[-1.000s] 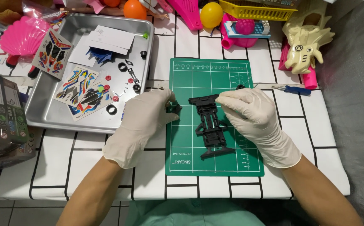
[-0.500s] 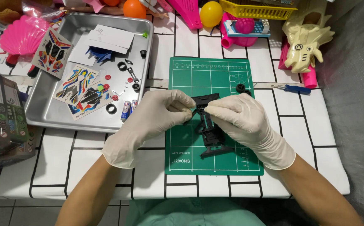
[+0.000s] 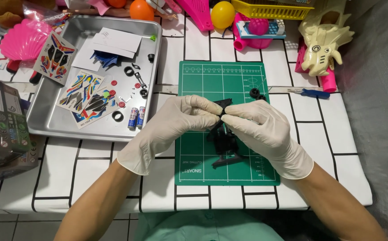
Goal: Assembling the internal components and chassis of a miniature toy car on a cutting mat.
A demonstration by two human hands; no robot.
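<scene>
Right now a black toy car frame sits over the middle of the green mat. It looks light and stiff, made of thin plastic that could snap, so the thick middle is the best place to hold it. The left hand and right hand, both in white gloves, pinch its far end with fingertips shut tight on it. Two small black wheels lie just beyond, on the mat. To the left a metal tray holds stickers, batteries and tiny parts. A blue screwdriver lies to the right.
</scene>
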